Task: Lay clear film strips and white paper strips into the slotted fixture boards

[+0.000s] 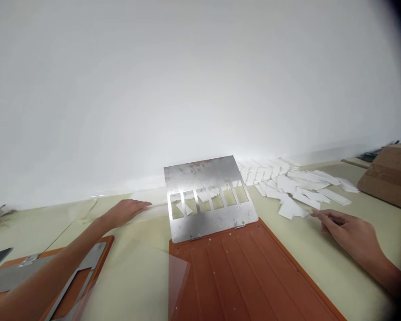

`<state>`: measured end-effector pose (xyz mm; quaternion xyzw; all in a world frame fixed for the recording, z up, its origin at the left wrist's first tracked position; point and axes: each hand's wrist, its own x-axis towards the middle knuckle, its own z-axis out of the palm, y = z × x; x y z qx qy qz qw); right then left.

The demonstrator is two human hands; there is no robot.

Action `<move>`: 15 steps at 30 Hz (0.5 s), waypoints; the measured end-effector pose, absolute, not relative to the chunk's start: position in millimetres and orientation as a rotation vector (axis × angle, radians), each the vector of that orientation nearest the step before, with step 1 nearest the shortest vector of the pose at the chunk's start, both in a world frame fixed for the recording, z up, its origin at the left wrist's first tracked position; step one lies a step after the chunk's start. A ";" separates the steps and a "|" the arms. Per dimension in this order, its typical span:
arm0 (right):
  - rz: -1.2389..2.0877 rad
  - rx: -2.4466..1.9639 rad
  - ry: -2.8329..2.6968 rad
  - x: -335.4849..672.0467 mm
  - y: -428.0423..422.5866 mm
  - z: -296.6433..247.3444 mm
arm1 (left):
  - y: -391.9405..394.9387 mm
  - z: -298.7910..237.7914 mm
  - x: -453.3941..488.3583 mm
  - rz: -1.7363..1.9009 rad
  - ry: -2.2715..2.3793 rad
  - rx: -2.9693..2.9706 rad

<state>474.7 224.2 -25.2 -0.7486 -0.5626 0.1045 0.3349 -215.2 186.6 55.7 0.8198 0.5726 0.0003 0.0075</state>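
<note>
Bare left forearm (58,256), bare right hand (350,234)

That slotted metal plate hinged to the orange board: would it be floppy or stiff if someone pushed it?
Probably stiff: the thin plate shows straight edges, with no sag across its slots. Its hinges on the orange board suggest it would swing rather than slide. Its smooth, bare metal may feel somewhat slippery.

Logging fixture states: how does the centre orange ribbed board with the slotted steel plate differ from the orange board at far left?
The centre orange ribbed board has its slotted steel plate swung up on hinges; the far-left orange board has its grey metal plate lying down. The centre board is unobstructed, while the left forearm crosses the far-left board. Both are orange boards with hinged metal plates.
</note>
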 end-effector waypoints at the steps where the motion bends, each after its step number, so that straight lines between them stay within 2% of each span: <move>1: 0.273 -1.951 -1.471 474.0 223.6 -24.5 | 185.5 55.7 -214.3 0.002 1.768 2.552; 15: 0.229 -1.896 -1.511 476.0 222.7 -28.5 | 192.3 49.1 -209.4 0.050 1.869 2.507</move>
